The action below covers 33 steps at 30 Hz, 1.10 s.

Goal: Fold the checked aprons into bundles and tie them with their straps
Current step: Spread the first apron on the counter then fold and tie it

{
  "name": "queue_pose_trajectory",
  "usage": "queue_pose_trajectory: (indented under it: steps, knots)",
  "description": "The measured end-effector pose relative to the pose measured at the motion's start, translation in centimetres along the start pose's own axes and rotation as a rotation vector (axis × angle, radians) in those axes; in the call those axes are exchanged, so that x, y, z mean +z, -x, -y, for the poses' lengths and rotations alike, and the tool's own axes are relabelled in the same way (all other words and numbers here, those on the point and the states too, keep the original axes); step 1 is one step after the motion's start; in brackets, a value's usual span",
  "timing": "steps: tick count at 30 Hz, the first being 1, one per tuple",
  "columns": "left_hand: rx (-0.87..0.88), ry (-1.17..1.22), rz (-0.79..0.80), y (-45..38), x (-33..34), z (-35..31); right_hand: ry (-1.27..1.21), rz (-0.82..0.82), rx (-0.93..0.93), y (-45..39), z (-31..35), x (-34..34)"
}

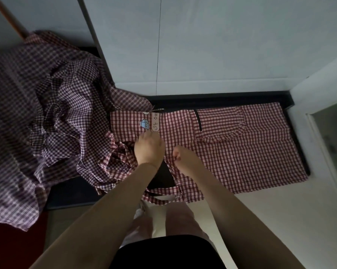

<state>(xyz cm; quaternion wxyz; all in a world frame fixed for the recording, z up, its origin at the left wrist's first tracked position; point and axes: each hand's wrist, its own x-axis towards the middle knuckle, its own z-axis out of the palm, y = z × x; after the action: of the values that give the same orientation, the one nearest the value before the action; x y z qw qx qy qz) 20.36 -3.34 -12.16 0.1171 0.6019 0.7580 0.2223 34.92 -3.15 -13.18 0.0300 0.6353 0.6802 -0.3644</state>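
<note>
A loose heap of red-and-white checked cotton aprons (53,105) is bunched on the left, kept there so it stays off the one I am working on. Next to it, a single red-checked apron with a pocket and a printed label band (231,148) lies spread flat on the dark black desk (218,98), bib end towards the heap and skirt running right, because a flat cloth folds cleanly. My left hand (149,148) presses down, fingers fairly straight, on the bib just below the label, so this grip is apart and only pins the cloth. My right hand (181,154) has its fingers curled together, pinching the near edge of the apron beside the narrow checked strap (172,171) that trails towards me; I judge it is ready to lift that edge over for a fold, and the strap is left free for tying later
</note>
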Motion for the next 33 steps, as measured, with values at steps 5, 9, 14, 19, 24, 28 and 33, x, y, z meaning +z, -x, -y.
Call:
queue_pose_trajectory:
  steps: [5,9,14,19,24,28,33]
  knots:
    - [0.158,-0.342,0.661,-0.6,1.9,0.3,0.414,-0.123,-0.118,-0.2,-2.3,-0.7]
    - [0.091,-0.400,0.849,-1.7,2.2,1.4,0.364,-0.010,0.017,-0.6,-3.9,-1.2]
    - [0.076,-0.444,0.887,-4.7,1.5,1.2,0.225,-0.306,-0.039,0.4,-6.0,-2.0]
    - [0.134,-0.440,0.698,-3.5,1.9,-3.8,0.252,-0.117,0.212,2.3,-10.9,-3.2]
    - [0.366,-0.358,0.758,1.1,5.0,-9.9,0.204,-0.201,0.128,3.2,-13.3,-5.8]
    - [0.318,-0.476,0.834,2.6,8.0,-12.9,0.277,-0.049,0.102,3.6,-18.5,-8.3]
    - [0.078,-0.577,0.792,5.2,9.8,-17.2,0.320,-0.027,0.073,6.4,-25.5,-11.1]
